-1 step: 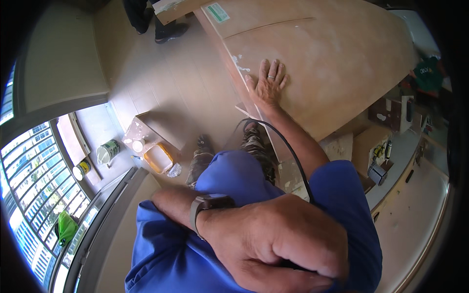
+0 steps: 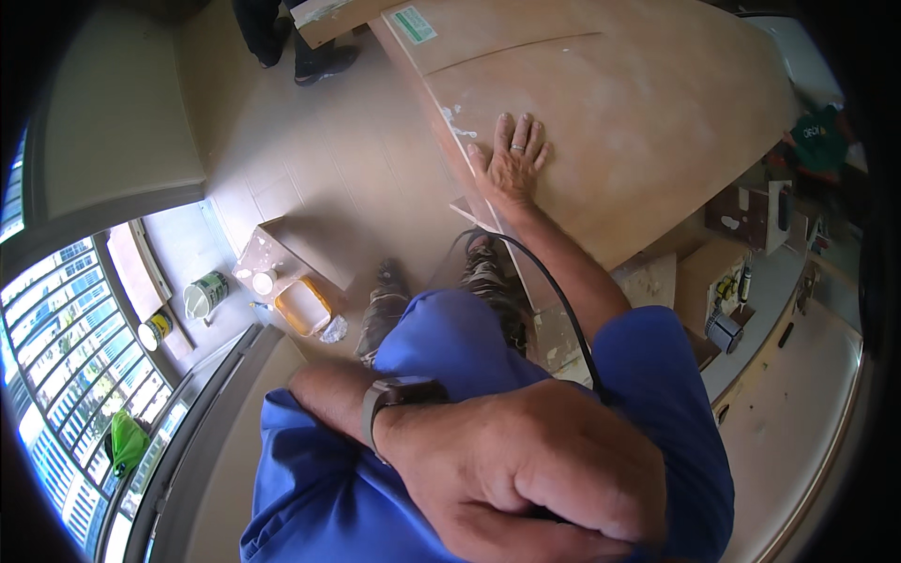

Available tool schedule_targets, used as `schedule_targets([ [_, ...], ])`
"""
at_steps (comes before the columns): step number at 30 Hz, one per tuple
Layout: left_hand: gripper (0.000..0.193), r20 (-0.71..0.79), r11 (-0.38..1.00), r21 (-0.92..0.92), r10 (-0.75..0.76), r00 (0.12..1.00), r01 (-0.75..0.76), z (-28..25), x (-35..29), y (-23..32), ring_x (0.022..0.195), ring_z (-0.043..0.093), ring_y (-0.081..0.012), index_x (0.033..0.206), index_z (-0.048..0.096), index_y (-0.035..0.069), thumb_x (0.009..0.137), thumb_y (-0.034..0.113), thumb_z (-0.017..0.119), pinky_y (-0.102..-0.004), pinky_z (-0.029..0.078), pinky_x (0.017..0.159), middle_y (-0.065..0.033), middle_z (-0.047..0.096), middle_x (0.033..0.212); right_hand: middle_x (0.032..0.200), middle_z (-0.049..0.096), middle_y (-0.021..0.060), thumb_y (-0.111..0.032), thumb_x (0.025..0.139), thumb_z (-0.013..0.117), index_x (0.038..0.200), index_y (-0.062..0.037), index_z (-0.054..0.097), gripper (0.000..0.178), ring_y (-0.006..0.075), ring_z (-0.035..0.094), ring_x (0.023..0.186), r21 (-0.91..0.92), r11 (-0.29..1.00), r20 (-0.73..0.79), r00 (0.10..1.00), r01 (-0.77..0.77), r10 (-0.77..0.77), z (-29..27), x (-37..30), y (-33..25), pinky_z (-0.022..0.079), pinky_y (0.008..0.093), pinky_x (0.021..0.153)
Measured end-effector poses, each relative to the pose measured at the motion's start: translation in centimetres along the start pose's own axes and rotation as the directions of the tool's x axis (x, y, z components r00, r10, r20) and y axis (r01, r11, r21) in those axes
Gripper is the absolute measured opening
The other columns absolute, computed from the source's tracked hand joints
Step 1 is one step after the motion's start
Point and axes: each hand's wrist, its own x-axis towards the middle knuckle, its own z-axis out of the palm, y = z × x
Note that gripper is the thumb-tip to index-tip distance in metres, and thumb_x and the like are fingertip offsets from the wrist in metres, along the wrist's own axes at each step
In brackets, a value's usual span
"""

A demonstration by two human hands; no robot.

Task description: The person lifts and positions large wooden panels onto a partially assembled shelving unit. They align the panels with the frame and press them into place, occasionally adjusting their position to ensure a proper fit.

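The right hand [image 2: 512, 167] lies palm down on the large wood-coloured panel [image 2: 638, 141], near its left edge; its fingers are extended and spread flat, gripping nothing. The panel occupies the far right of the scene and carries a green-and-white label [image 2: 414, 25] at its far left corner. The left hand [image 2: 540, 469] is at the near side, in front of the blue shirt [image 2: 450, 333]; its fingers are curled toward the thumb, and whether they enclose anything cannot be told. A watch [image 2: 410, 389] is fitted at the left wrist. A black cable [image 2: 563, 291] curves alongside the right forearm. To the left, a paint-marked brown box [image 2: 324, 249] stands beside a yellow tray [image 2: 302, 310]. Farther left are a green-and-white can [image 2: 207, 295] and a yellow-and-black can [image 2: 155, 330]. A co-worker's shoe [image 2: 324, 68] is at the far left.
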Motion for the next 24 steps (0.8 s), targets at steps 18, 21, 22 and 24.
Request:
schedule_targets([
  [18,0.040,-0.060,0.967,0.118,0.234,0.970,-0.226,3.0,-6.7,3.0,0.066,0.057,-0.0362,0.085,0.054,-0.016,0.094,0.019,0.037,-0.0403,0.047,0.056,-0.0281,0.051,0.082,0.142,0.015,0.0272,-0.054,0.084,0.040,0.138,-0.0030,0.024,0.076,0.0434,0.008,0.133,0.024,0.999,0.003,1.000,0.031,-0.031,1.1,-3.8,-6.1,0.003,0.0595,0.104],
  [21,0.038,-0.043,0.949,0.204,0.254,0.966,-0.240,2.9,-7.8,2.2,0.067,0.058,-0.0361,0.084,0.055,-0.016,0.092,0.019,0.041,-0.0399,0.047,0.057,-0.0284,0.052,0.083,0.142,0.013,0.0286,-0.054,0.084,0.039,0.139,-0.0022,0.021,0.077,0.0445,0.006,0.133,0.052,0.998,-0.014,0.999,0.044,-0.044,2.0,-4.5,-6.3,0.002,0.0602,0.103],
  [22,0.036,-0.062,0.923,0.253,0.315,0.947,-0.290,3.2,-8.0,1.4,0.067,0.058,-0.0340,0.084,0.057,-0.015,0.092,0.017,0.043,-0.0381,0.048,0.057,-0.0271,0.053,0.082,0.142,0.013,0.0287,-0.054,0.084,0.039,0.139,-0.0021,0.021,0.077,0.0446,0.006,0.133,0.063,0.997,-0.018,0.999,0.049,-0.048,2.4,-4.6,-6.4,0.002,0.0604,0.103],
  [24,0.030,-0.053,0.892,0.311,0.362,0.931,-0.329,3.7,-8.6,0.5,0.072,0.058,-0.0310,0.088,0.056,-0.013,0.090,0.015,0.046,-0.0359,0.048,0.061,-0.0249,0.054,0.085,0.143,0.012,0.0284,-0.054,0.084,0.037,0.139,-0.0017,0.020,0.078,0.0449,0.005,0.133,0.079,0.996,-0.003,0.999,0.040,-0.040,1.9,-4.4,-6.7,0.000,0.0609,0.103],
])
